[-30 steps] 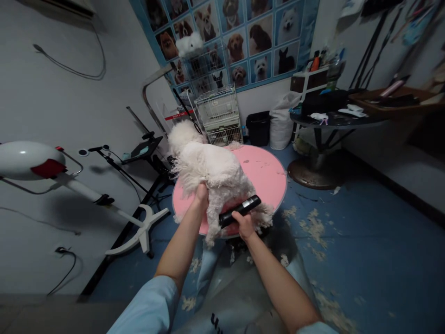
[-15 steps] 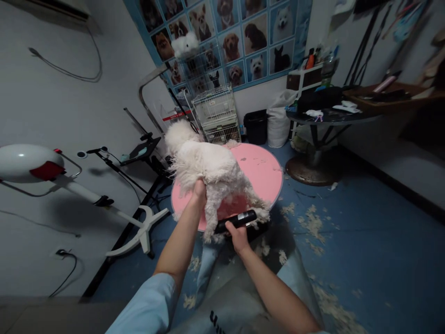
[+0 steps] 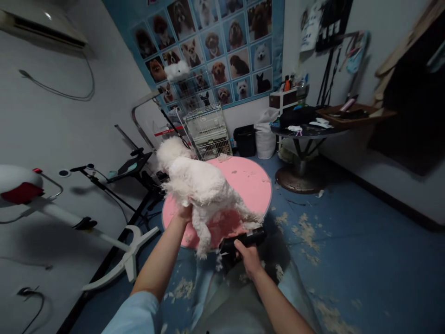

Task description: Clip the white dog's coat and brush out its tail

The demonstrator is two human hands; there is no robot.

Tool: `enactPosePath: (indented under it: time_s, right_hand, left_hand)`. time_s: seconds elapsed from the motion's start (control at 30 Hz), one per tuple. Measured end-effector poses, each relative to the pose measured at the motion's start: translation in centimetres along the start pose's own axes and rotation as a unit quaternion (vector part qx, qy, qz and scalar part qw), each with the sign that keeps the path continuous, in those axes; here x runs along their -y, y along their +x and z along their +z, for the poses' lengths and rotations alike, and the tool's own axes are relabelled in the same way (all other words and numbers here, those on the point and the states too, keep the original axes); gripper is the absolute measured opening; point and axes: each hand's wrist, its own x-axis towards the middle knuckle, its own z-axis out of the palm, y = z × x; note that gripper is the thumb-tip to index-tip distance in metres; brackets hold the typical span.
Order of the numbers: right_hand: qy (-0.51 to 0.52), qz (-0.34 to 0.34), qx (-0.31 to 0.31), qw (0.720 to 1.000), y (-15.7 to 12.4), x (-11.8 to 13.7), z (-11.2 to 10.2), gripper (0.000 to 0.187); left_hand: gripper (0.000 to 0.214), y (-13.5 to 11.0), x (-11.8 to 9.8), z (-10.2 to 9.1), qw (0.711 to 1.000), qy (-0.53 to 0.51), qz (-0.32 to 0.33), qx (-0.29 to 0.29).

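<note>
A white curly-haired dog (image 3: 201,181) stands on the round pink table (image 3: 255,181), its head toward the upper left and its body partly clipped short. My left hand (image 3: 185,212) holds the dog low at the chest, beside a front leg; its fingers are mostly hidden in the fur. In my right hand (image 3: 248,255) is a black hair clipper (image 3: 248,238), fingers wrapped round it and thumb on top. The clipper's left end is just off the table's near edge, apart from the front leg (image 3: 202,234). A small hair tuft (image 3: 219,262) hangs below that end.
Cut hair (image 3: 308,232) litters the blue floor. A dark round table (image 3: 306,132) with tools stands at the right. A dryer stand (image 3: 128,260) is at the left. Wire cages (image 3: 205,125), a black bin (image 3: 245,139) and a white sack (image 3: 266,134) are behind.
My left hand has moved lower and toward the dog's chest. The clipper has come down, away from the front leg. The camera's view has tilted up and turned a little right.
</note>
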Motion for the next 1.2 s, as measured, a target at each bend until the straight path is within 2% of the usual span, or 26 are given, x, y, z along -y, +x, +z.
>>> enactPosePath:
  time_s: [0.07,0.17,0.27,0.33,0.4,0.5,0.6,0.67,0.73,0.87,0.93,1.03,1.1,1.2]
  right_hand:
    - [-0.005,-0.016,-0.005,1.0,-0.3,0.9,-1.6,0.026]
    - [-0.039,-0.101,-0.047,0.993,0.3,3.7,-2.3,0.029]
    - [-0.028,-0.204,-0.11,0.972,2.3,6.3,-0.6,0.031]
    - [-0.034,-0.24,-0.095,0.966,4.0,6.9,1.0,0.032]
    - [-0.072,-0.236,-0.044,0.968,5.2,6.8,2.0,0.033]
    - [-0.125,-0.21,0.008,0.97,5.4,6.5,1.9,0.032]
    - [-0.083,-0.24,-0.02,0.967,4.5,6.9,1.2,0.03]
    - [-0.048,-0.274,-0.04,0.96,4.1,7.3,1.4,0.032]
    - [-0.09,-0.295,-0.022,0.951,4.2,7.4,2.1,0.036]
    - [-0.231,-0.355,0.05,0.904,4.4,6.0,3.1,0.03]
    - [-0.25,-0.402,0.042,0.88,3.7,5.1,2.9,0.032]
    - [-0.253,-0.459,0.039,0.851,2.7,4.3,2.9,0.043]
    - [-0.263,-0.459,0.051,0.847,2.6,4.3,3.4,0.044]
    - [-0.328,-0.39,0.057,0.858,3.2,4.4,4.6,0.038]
  left_hand:
    - [0.029,0.7,0.2,-0.5,1.0,-0.009,0.007,-0.008]
    - [0.031,1.1,0.4,-0.8,1.0,-0.01,0.011,0.003]
    - [0.029,0.9,0.2,-0.8,1.0,-0.007,0.028,0.005]
    - [0.025,0.5,0.0,-0.7,0.999,0.006,0.041,0.0]
    - [0.021,0.1,-0.4,-0.5,0.998,0.029,0.056,-0.011]
    - [0.017,-0.5,-0.9,-0.1,0.998,0.053,0.045,-0.005]
    - [0.025,-1.0,-1.4,0.7,0.998,0.056,-0.011,0.02]
    - [0.028,-1.4,-1.7,1.3,0.997,0.063,-0.035,0.016]
    - [0.03,-1.7,-2.0,2.0,0.997,0.07,-0.04,0.013]
    - [0.029,-1.9,-2.4,2.7,0.997,0.074,-0.034,0.014]
    - [0.028,-1.8,-2.5,2.8,0.996,0.08,-0.031,0.011]
    - [0.027,-1.7,-2.7,2.9,0.996,0.082,-0.025,0.013]
    - [0.027,-1.8,-2.7,3.1,0.997,0.077,-0.028,0.015]
    - [0.027,-1.9,-2.7,3.4,0.996,0.073,-0.043,0.029]
